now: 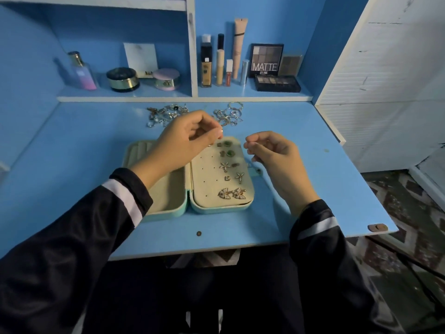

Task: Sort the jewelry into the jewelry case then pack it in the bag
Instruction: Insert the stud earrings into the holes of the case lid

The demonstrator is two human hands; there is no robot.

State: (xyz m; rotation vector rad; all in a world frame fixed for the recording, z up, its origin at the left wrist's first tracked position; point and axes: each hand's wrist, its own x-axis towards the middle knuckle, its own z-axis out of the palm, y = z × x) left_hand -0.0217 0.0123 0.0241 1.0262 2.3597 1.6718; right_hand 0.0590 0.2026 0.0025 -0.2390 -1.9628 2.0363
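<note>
Whatever my left hand (192, 133) pinches is too small to tell; it hides the case's (166, 198) far-left corner.

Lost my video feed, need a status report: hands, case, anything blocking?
Left hand and right hand pinched, contents too small to tell. Mint-green jewelry case open, earrings pinned on its cream panel. Loose silver jewelry pile behind. Nothing blocking.

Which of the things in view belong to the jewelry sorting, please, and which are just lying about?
Job: jewelry case, earrings on its panel, loose jewelry piles, left hand, right hand.
Lying about: perfume bottle, eyeshadow palettes, foundation bottle, jars.
</note>
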